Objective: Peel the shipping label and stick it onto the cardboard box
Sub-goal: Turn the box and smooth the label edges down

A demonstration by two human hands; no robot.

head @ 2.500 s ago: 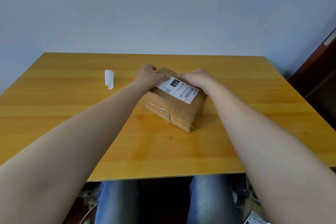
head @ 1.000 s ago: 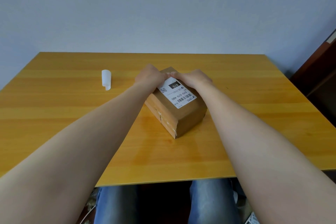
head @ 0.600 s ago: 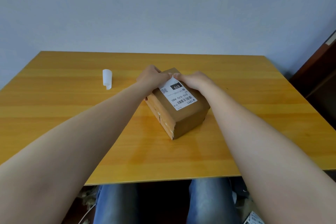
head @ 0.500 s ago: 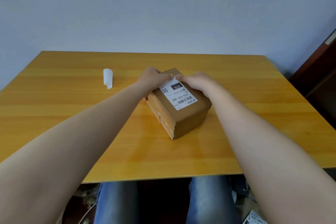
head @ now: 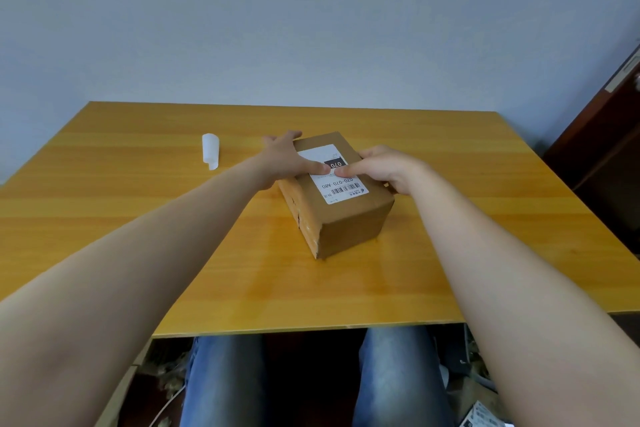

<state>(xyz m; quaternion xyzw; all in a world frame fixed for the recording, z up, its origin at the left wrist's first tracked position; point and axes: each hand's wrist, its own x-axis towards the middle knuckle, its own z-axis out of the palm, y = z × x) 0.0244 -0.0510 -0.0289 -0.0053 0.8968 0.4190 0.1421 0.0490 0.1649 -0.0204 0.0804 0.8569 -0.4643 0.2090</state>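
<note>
A plain room, likely a home or small office used for packing. A bare wooden table [head: 138, 218] stands against a blank pale wall [head: 311, 28]. A dark door [head: 609, 135] stands at right.

A brown cardboard box [head: 341, 208] sits skewed mid-table [head: 138, 218], taped seam on its left side, with the white barcode shipping label [head: 334, 177] lying flat across its top face.

A curled white backing strip [head: 210, 155] lies on the yellow wooden bench [head: 138, 204], well to the left of my fingers. Beyond them stands a plain pale wall [head: 311, 21]; far to their right, a dark wooden door [head: 602, 149]. Below, my jeans [head: 225, 381].
</note>
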